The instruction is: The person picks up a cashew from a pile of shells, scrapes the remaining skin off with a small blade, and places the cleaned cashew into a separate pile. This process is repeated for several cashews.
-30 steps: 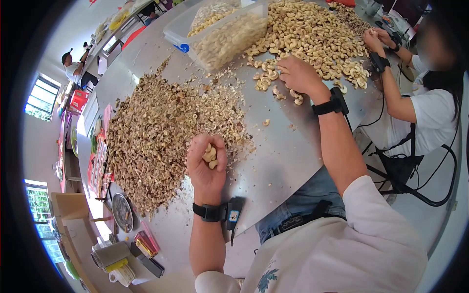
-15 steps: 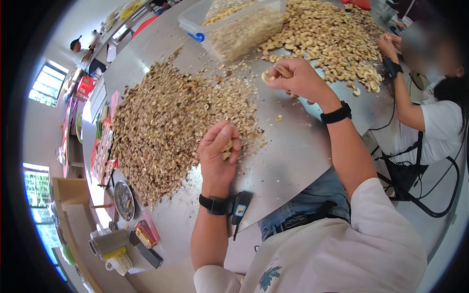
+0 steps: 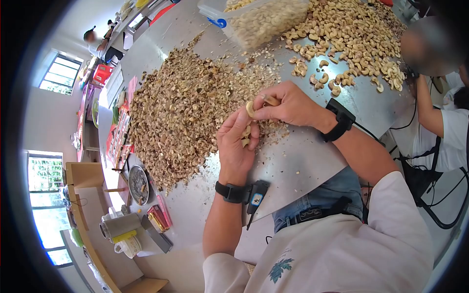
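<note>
My left hand is curled, palm up, around several pale cashew nuts. My right hand pinches one cashew nut at its fingertips, right against the tip of my left thumb. A short wood-coloured stick, perhaps a tool handle, is also held in the right hand; the rest of it is hidden. Behind the hands spreads a broad heap of brown shell and skin bits. Whole cashew nuts lie in a second pile at the upper right.
A clear plastic box of nuts, with a blue clip, stands at the back. On the metal table are also a round metal dish and a grey roll at left. A co-worker sits at right, another person farther back.
My right hand has come from the nut pile toward the left hand, bringing the pinched cashew nut to the left fingertips. The whole view has shifted slightly.
</note>
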Demonstrator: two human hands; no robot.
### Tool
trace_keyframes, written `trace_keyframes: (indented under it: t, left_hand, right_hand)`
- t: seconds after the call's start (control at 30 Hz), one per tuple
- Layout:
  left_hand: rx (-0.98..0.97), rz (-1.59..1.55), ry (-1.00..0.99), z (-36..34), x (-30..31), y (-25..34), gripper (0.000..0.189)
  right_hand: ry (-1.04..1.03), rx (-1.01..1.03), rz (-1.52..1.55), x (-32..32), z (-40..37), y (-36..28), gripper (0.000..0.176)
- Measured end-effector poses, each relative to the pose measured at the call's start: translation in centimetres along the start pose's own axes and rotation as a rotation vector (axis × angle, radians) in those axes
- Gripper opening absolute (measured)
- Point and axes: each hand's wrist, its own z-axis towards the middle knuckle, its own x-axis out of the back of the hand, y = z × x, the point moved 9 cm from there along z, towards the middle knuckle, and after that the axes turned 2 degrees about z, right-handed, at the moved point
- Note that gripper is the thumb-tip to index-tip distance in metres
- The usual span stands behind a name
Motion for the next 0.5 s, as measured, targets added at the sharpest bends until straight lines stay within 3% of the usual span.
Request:
trace_keyframes:
  t: [0.13, 0.33, 0.43, 0.5]
  left_hand:
    - [-0.040, 0.030, 0.002, 0.1, -0.2, 0.4, 0.024]
    - [-0.002, -0.011, 0.001, 0.5, 0.7, 0.0, 0.022]
    - [-0.018, -0.061, 0.028, 0.7, 1.3, 0.4, 0.021]
    - [-0.035, -0.070, 0.027, 0.7, 1.2, 0.6, 0.021]
  right_hand:
    - [0.051, -0.055, -0.005, -0.1, -0.2, 0.3, 0.013]
    - [-0.106, -0.024, -0.180, -0.5, -0.3, -0.5, 0.023]
    - [-0.085, 0.023, -0.266, 0.0, -0.2, -0.9, 0.027]
    - [-0.047, 0.242, -0.344, 0.0, -0.1, -2.0, 0.019]
